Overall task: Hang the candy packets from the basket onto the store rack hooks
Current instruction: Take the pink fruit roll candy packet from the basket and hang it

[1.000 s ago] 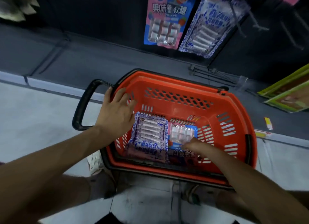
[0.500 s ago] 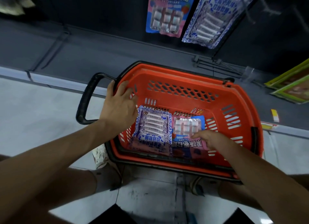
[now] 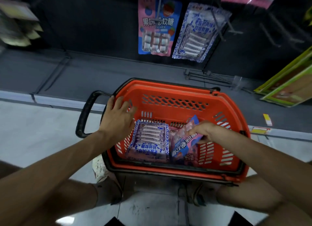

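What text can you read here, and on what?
"果味…软糖": hanging pink packet; the hook bar covers the middle character.
"果味卷软糖": held pink packet, gripped by the right hand.
"拉丝软糖": blue and white packet in the basket, upside down.
Hanging blue and white packet: too blurred to read.

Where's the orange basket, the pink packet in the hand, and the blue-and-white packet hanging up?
orange basket (image 3: 168,90), head view, on its far rim.
pink packet (image 3: 185,144), head view, on its lettered front.
hanging blue-and-white packet (image 3: 197,33), head view, on its middle.
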A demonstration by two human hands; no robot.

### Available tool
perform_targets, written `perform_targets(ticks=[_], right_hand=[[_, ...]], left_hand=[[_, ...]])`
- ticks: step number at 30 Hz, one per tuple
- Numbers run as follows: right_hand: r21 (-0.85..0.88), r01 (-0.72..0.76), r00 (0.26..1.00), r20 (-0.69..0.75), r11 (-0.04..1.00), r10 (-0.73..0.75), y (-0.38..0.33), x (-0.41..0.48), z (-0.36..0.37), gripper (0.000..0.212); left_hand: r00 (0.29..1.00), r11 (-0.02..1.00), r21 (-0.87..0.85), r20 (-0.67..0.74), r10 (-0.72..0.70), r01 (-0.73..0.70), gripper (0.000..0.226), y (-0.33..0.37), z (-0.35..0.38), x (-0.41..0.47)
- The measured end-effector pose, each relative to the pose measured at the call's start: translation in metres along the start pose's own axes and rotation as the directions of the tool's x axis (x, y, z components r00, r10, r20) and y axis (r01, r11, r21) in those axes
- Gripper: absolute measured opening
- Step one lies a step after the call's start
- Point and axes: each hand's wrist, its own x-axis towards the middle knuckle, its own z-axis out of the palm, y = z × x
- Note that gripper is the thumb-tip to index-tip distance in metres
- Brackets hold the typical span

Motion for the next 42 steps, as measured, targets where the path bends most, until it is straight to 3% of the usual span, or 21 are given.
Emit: perform_targets(ticks=[7, 13, 16, 19, 22, 25, 27, 29, 32, 35, 39, 41, 42], right_hand=[[-0.283, 0.204, 0.978, 0.006, 0.937, -0.21, -0.037, -0.058, -0.032, 0.056], [-0.494, 0.423, 0.9, 0.133, 0.76, -0.414, -0.065, -0.093, -0.048, 0.052], [-0.595, 0.532, 0.822, 0.193, 0.603, -0.535, -0.072, -0.105, -0.046, 0.045], [-0.649, 0.613, 0.689, 0.159, 0.451, -0.707, -0.066, -0.112, -0.043, 0.026], [-0.694, 0.627, 0.576, 0.108, 0.353, -0.81, -0.058, -0.113, -0.039, 0.013], [-0.734, 0.63, 0.478, 0.106, 0.256, -0.872, -0.056, -0.122, -0.039, 0.016], [-0.734, 0.631, 0.43, 0.063, 0.25, -0.9, -0.054, -0.125, -0.042, 0.016], [-0.73, 0.633, 0.388, 0.012, 0.257, -0.921, -0.053, -0.126, -0.048, 0.019], [-0.681, 0.671, 0.317, -0.096, 0.295, -0.944, -0.054, -0.122, -0.06, 0.02], [-0.494, 0.762, 0.362, -0.21, 0.418, -0.908, -0.058, -0.115, -0.075, 0.015], [-0.265, 0.82, 0.43, -0.297, 0.507, -0.852, -0.058, -0.109, -0.099, 0.02], [-0.208, 0.832, 0.437, -0.324, 0.514, -0.839, -0.057, -0.106, -0.108, 0.021], [-0.178, 0.833, 0.445, -0.344, 0.523, -0.827, -0.056, -0.102, -0.111, 0.022]], left_hand=[[0.992, 0.995, -0.046, -0.093, 0.081, -0.085, 0.061, 0.02, -0.015, 0.014], [0.955, 0.963, -0.18, -0.252, 0.153, -0.202, 0.07, 0.062, -0.045, 0.039], [0.941, 0.941, -0.217, -0.273, 0.199, -0.261, 0.078, 0.08, -0.056, 0.052], [0.936, 0.92, -0.243, -0.252, 0.247, -0.308, 0.092, 0.094, -0.063, 0.062], [0.954, 0.898, -0.323, -0.134, 0.269, -0.299, 0.115, 0.1, -0.065, 0.07], [0.98, 0.836, -0.521, -0.002, 0.201, -0.173, 0.115, 0.101, -0.057, 0.078], [0.988, 0.706, -0.705, 0.048, 0.145, -0.069, 0.093, 0.102, -0.052, 0.08], [0.995, 0.596, -0.802, 0.024, 0.094, -0.037, 0.052, 0.105, -0.049, 0.082], [0.999, 0.615, -0.787, -0.028, 0.04, -0.047, 0.036, 0.105, -0.054, 0.083], [0.999, 0.633, -0.774, -0.006, 0.049, -0.036, 0.031, 0.099, -0.064, 0.082], [0.999, 0.554, -0.832, 0.038, -0.005, 0.034, 0.029, 0.086, -0.067, 0.082], [0.998, 0.451, -0.89, 0.055, -0.034, 0.064, 0.025, 0.081, -0.071, 0.081], [0.995, 0.35, -0.932, 0.08, -0.059, 0.096, 0.02, 0.079, -0.075, 0.081]])
